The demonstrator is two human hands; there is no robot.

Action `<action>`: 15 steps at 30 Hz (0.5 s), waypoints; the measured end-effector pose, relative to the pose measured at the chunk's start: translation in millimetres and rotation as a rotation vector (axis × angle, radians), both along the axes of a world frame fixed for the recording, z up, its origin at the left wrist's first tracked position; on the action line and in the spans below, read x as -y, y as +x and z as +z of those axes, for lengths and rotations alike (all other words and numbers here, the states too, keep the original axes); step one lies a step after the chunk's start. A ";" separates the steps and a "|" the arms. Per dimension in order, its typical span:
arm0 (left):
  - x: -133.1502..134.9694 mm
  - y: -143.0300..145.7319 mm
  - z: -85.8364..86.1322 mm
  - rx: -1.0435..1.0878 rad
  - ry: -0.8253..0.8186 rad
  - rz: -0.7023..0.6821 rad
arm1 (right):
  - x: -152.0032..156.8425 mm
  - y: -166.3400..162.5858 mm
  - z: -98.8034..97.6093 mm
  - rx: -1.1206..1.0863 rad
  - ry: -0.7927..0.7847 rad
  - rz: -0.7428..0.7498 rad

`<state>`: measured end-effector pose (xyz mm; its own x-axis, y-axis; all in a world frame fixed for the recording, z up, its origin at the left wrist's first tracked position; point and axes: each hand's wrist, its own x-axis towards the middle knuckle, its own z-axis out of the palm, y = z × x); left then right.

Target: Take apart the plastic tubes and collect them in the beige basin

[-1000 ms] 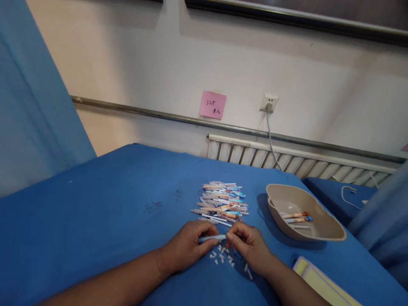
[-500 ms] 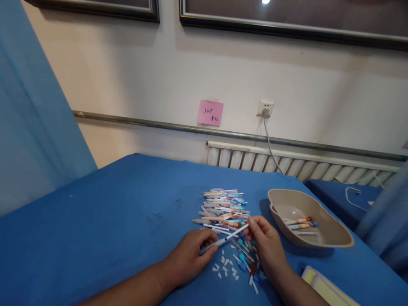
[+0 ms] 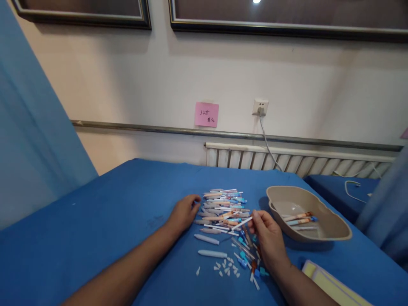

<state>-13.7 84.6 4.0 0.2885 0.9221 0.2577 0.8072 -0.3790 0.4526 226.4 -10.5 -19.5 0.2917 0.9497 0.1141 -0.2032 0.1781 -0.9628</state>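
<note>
My right hand (image 3: 267,233) pinches a thin white pen refill (image 3: 242,223) with a dark end, pointing down and left. My left hand (image 3: 185,212) reaches to the left edge of a pile of pen parts (image 3: 223,204); a gap shows between its thumb and curled forefinger, and nothing is seen in it. Below the pile lie two pale blue pen barrels (image 3: 212,253), one above the other. Small white cone tips (image 3: 227,267) are scattered nearer me, with one tip off to the left. Beside my right hand are blue, teal and brown caps and clear parts (image 3: 244,255).
To the right stands a beige basin (image 3: 338,231) with several pens (image 3: 299,221) inside. A folded yellow cloth (image 3: 331,284) lies at the lower right. Blue cloth (image 3: 127,221) covers the table. Behind it are a radiator (image 3: 248,159) and a wall; a blue curtain (image 3: 38,106) hangs left.
My left hand has let go of the pale blue barrel and moved up and left to the pile. The refill is now apart from that barrel, still in my right hand.
</note>
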 end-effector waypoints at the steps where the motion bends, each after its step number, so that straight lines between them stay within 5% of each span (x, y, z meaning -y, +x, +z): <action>1: -14.0 -0.7 -1.4 -0.006 0.000 0.017 | -0.3 -0.1 -1.6 0.003 0.001 0.017; 8: -60.5 11.3 -12.7 -0.002 -0.037 0.011 | -3.8 0.1 -2.9 0.029 0.026 0.080; 15: -27.8 4.7 -8.2 0.169 -0.082 0.043 | -6.0 -1.0 4.8 0.016 0.021 0.070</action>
<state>-9.1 112.4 -4.2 0.2074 0.9524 0.2233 0.7314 -0.3025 0.6112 225.4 -4.4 -14.8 0.2222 0.9651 0.1384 -0.2002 0.1841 -0.9623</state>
